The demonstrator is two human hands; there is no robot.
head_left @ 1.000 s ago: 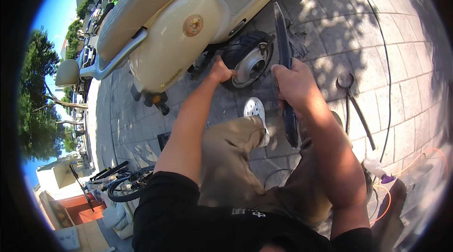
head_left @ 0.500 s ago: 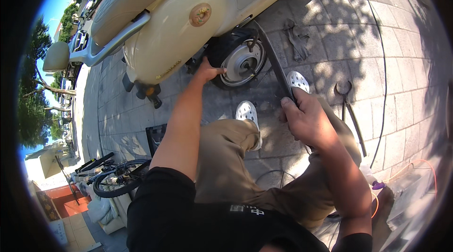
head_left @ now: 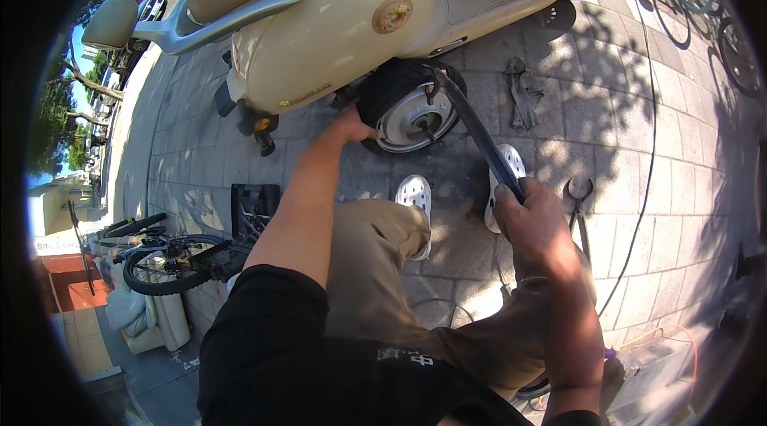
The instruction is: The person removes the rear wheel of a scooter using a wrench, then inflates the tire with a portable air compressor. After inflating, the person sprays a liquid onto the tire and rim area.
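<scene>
A cream scooter point(head_left: 335, 35) stands ahead of me, with its small wheel point(head_left: 413, 118) and black tyre point(head_left: 382, 92) low on the near side. My left hand point(head_left: 357, 127) grips the tyre's left side, thumb on the silver rim and fingers hidden behind the rubber. In my right hand point(head_left: 534, 222) is the near end of a long dark tyre lever point(head_left: 483, 137). The lever slants up and left, its far end at the upper right of the rim. Whether that end is hooked under the tyre bead I cannot tell.
A pair of dark gloves point(head_left: 522, 95) lies on the paving right of the wheel. Large open-jawed pliers point(head_left: 578, 201) rest beyond my right knee. A black cable point(head_left: 653, 114) crosses the slabs. On the left are an open black case point(head_left: 254, 206) and a bicycle point(head_left: 180, 262).
My view has shifted and turned a little. The lever leans further right, and its held end sits lower in the picture. Both hands keep their holds.
</scene>
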